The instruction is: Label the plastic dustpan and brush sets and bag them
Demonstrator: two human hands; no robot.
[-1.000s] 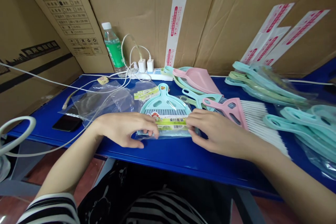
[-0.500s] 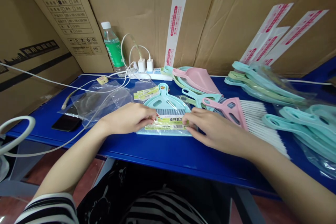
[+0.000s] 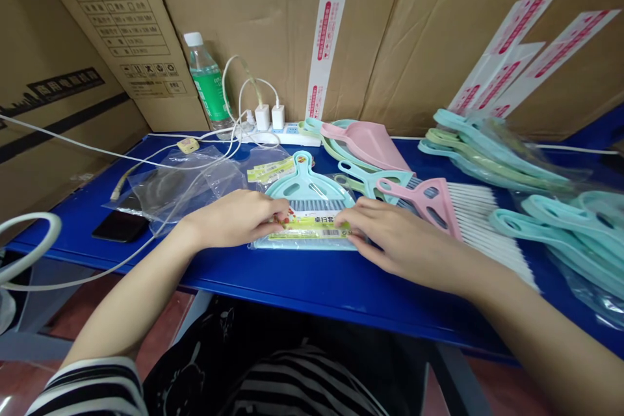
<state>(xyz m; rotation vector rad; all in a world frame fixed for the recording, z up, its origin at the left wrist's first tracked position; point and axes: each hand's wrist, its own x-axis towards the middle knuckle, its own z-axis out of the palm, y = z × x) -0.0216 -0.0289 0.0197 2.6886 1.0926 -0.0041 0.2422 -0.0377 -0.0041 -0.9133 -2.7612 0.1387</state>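
Observation:
A light-blue dustpan and brush set (image 3: 316, 187) in a clear plastic bag lies flat before me at the table's front edge. Across its lower part runs a printed yellow-green label card (image 3: 312, 229). My left hand (image 3: 244, 216) pinches the card's left end between thumb and fingers. At the right end my right hand (image 3: 383, 227) is closed on the card in the same way; the fingertips partly cover the print. Just right of the set lie a light-blue brush (image 3: 373, 179) and a pink brush (image 3: 424, 201) with white bristles.
Dustpans, one of them pink (image 3: 375, 143), lie behind the brushes. Bagged sets (image 3: 487, 143) are piled at right. At left are clear bags (image 3: 190, 172), a phone (image 3: 120, 226) and cables. A bottle (image 3: 209, 88) and a power strip (image 3: 297, 134) stand by the cardboard.
The card's print showed upside down before and now reads upright, lying flatter over the bag. Both hands keep hold of its ends and have barely moved.

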